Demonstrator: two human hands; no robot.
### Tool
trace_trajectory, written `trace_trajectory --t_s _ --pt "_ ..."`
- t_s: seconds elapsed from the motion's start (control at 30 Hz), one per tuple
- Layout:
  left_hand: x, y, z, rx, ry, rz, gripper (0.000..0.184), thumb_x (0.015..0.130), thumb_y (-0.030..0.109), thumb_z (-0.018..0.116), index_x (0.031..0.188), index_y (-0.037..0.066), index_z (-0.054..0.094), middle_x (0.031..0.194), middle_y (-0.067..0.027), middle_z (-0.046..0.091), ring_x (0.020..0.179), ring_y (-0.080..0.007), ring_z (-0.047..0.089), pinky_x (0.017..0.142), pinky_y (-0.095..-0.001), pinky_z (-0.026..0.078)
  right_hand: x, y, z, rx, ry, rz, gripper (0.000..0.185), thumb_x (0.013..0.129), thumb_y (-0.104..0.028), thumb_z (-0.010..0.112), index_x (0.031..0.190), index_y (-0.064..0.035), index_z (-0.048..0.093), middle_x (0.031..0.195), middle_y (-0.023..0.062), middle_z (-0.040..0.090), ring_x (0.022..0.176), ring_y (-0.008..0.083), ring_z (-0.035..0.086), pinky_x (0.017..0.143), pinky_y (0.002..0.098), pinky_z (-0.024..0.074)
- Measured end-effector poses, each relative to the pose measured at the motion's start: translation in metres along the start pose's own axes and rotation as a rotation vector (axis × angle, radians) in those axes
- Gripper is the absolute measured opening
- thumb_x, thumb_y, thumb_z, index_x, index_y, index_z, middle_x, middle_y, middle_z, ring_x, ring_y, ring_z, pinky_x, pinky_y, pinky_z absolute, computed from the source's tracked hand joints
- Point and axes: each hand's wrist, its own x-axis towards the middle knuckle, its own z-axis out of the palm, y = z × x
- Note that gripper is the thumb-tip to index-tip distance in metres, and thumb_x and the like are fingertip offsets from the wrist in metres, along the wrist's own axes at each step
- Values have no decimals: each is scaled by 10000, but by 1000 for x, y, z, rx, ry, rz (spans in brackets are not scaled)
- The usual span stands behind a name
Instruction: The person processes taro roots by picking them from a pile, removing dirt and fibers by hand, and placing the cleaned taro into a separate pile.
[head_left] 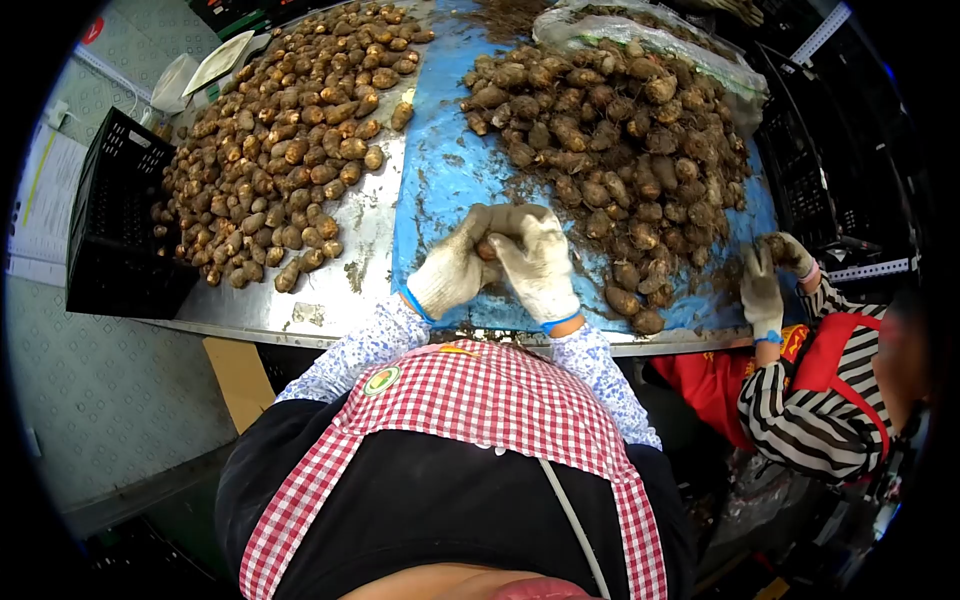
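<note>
Both my hands wear dirty white gloves and meet over the front of the blue sheet [425,190]. My left hand [452,268] is curled around a small brown tuber [487,250]. Against the same tuber presses my right hand [532,262], its fingers bent and its thumb toward the left hand. To the right lies a heap of dirty, rooty tubers [640,150] on the sheet. On the left, a spread of cleaner tubers [290,140] covers part of the metal tabletop [365,235].
A black crate [115,215] stands at the table's left edge. Clear plastic sacking [650,40] lies behind the right heap. At the right, a co-worker in a striped top [800,420] has gloved hands [765,290] near the table edge. More black crates [800,160] stand behind.
</note>
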Motion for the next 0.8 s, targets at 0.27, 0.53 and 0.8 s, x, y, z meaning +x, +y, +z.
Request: trace_trajectory --t_s 0.27,0.53,0.8 --pt "-2 8 -10 -211 -172 -109 587 1048 471 344 1372 -7 447 976 -185 611 615 -167 523 553 -298 486 11 52 -16 -181 89 230 40 873 -91 670 843 -86 644 794 48 595 678 180 554 609 259 511" --pt "8 7 -33 -106 -218 -131 569 1036 469 394 1303 -20 512 800 -50 576 588 -128 502 497 -293 457 6 4 -18 -177 -417 225 244 933 -242 647 782 -55 608 751 98 604 690 196 596 611 352 491" --pt "-8 19 4 -137 -70 -119 491 1028 368 462 1248 -66 532 651 6 469 519 -81 383 379 -202 272 11 49 -20 -249 -35 320 157 919 -92 599 764 -69 582 745 145 627 629 188 600 597 323 506"
